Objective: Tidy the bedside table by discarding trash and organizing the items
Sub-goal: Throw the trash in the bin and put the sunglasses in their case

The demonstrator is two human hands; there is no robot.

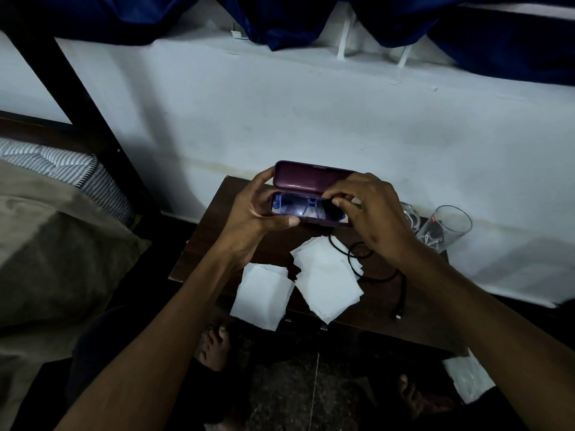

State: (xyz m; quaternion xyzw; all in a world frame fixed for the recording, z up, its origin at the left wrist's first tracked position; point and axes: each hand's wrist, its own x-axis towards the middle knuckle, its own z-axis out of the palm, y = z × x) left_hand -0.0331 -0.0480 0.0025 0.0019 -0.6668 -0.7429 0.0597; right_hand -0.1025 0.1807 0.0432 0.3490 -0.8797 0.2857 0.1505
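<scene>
Left hand [252,209] grips the left end of the open purple glasses case [311,181]. Right hand [370,213] pinches the blue glasses [308,208] lying inside. Below both hands, white tissues [323,284] rest on the bedside table [420,318].

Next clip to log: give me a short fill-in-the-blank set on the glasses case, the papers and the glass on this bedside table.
1. The purple glasses case held by the left hand has its lid ____.
2. The glasses in the case have a ____ frame.
3. The white tissues lie on the table in ____ piles.
4. The drinking glass stands by the table's ____ edge.

Missing words: open; blue; two; right
</scene>
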